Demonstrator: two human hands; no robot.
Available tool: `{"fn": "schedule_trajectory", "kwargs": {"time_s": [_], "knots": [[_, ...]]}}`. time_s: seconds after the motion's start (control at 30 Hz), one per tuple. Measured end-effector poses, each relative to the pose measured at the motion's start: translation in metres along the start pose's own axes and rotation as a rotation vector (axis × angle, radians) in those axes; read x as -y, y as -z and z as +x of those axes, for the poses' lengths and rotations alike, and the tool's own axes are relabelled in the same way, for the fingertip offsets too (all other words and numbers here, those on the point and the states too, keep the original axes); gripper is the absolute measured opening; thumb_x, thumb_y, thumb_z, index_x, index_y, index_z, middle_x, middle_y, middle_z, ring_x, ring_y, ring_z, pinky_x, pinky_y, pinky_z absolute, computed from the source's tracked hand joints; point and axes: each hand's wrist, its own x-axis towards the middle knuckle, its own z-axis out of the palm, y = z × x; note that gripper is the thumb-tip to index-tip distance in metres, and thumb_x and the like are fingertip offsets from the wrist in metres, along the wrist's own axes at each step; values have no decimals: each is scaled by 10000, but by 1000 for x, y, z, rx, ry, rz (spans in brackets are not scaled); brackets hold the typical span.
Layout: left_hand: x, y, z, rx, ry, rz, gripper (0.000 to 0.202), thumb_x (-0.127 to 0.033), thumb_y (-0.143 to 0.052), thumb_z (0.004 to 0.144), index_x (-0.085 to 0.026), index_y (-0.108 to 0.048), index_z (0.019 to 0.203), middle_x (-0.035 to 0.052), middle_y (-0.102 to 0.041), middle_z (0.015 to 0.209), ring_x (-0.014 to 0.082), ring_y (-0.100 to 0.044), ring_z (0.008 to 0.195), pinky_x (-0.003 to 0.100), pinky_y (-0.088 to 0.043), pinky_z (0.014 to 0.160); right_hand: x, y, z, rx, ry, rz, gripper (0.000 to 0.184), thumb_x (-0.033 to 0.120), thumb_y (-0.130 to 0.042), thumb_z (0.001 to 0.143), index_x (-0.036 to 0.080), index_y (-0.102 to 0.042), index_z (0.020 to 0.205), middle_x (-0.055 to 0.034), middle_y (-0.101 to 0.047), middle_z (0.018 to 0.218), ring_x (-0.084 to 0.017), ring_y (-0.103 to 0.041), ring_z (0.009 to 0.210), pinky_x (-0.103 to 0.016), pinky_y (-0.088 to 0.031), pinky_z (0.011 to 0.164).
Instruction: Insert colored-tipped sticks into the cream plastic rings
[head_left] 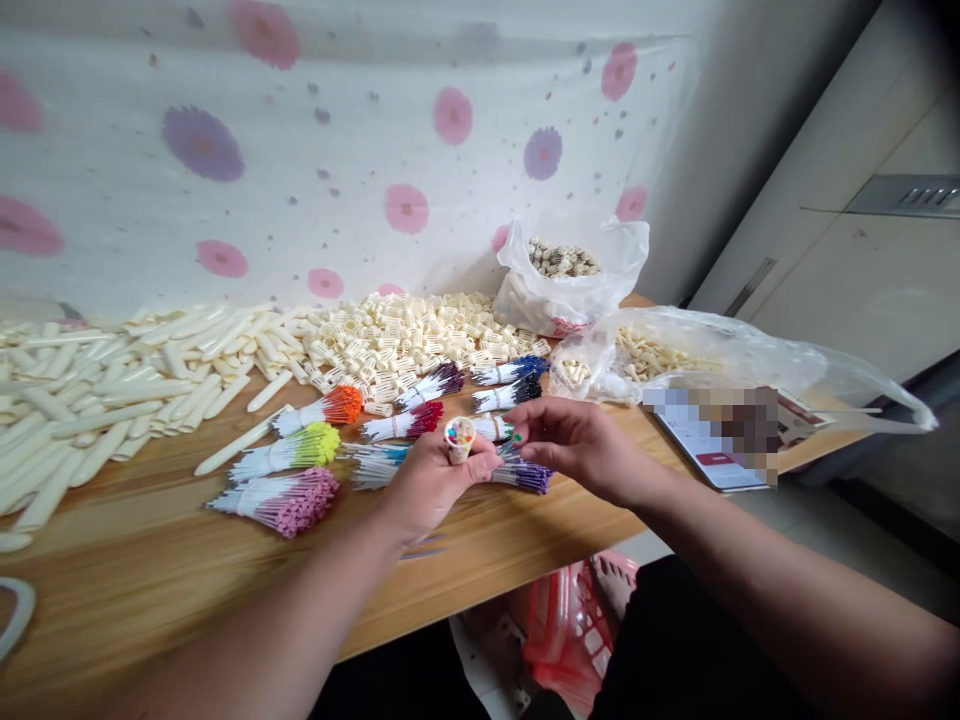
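Note:
My left hand (431, 480) is closed around a small cream tube (459, 438) whose open top shows several coloured tips inside. My right hand (574, 443) pinches a thin green-tipped stick (517, 438) right beside that tube. Both hands hover over bundles of coloured-tip sticks on the wooden table (150, 580): a purple bundle (525, 475) lies under my right hand, and a red bundle (405, 423), an orange bundle (324, 409), a yellow-green bundle (289, 452) and a pink bundle (289, 500) lie to the left.
Piles of cream tubes (112, 385) and cream slotted caps (405, 345) cover the table's back. Two plastic bags (570, 275) (690, 355) of small pale parts stand at the right, next to a card (712, 440). A red bag (570, 625) sits below the table edge.

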Motion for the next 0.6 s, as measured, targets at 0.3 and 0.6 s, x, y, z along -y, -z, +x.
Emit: {"fn": "schedule_trajectory", "kwargs": {"time_s": [0.3, 0.6], "knots": [[6, -1, -2, 45, -26, -133, 215, -352, -598, 819, -152, -618, 744, 12, -568, 698, 131, -516, 688, 262, -399, 660, 5, -8, 0, -15, 266, -171, 84, 232, -603, 830, 153, -627, 815, -32, -646, 756, -115, -592, 679, -237, -475, 612], [7, 5, 2, -300, -236, 211, 138, -262, -594, 809, -163, -653, 732, 19, -635, 724, 140, -553, 675, 266, -429, 651, 72, -1, -56, -364, 702, -740, 234, 151, -598, 804, 225, -609, 1026, -74, -682, 901, -222, -639, 885, -363, -527, 786]]}}
